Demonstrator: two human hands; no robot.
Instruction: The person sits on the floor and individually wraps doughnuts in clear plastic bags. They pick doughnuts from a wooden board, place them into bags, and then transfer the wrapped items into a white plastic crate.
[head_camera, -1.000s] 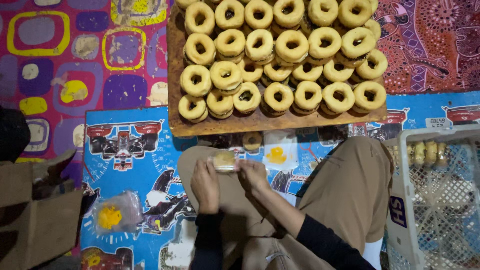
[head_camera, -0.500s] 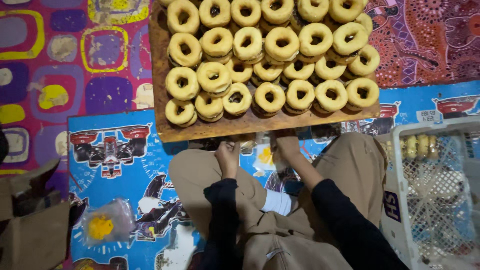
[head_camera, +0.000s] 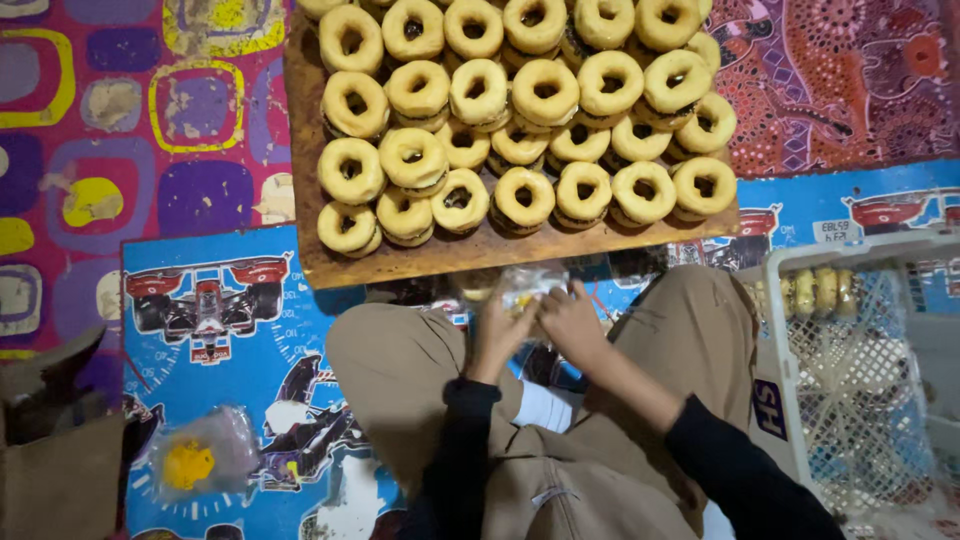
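Both hands, left hand (head_camera: 497, 335) and right hand (head_camera: 570, 322), close together on a clear plastic packet (head_camera: 527, 287) just below the wooden board's (head_camera: 400, 262) near edge; its contents are blurred, fingers partly hidden.

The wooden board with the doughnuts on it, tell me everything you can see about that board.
The wooden board is a flat brown slab, worn along its near edge, lying on the patterned floor mat and running out of the top of the frame. Pale ring doughnuts cover nearly all of it, crowded in rough rows and partly stacked. Only a bare strip shows along the near edge and left side. Both hands work just below that edge; whether they touch it is unclear.
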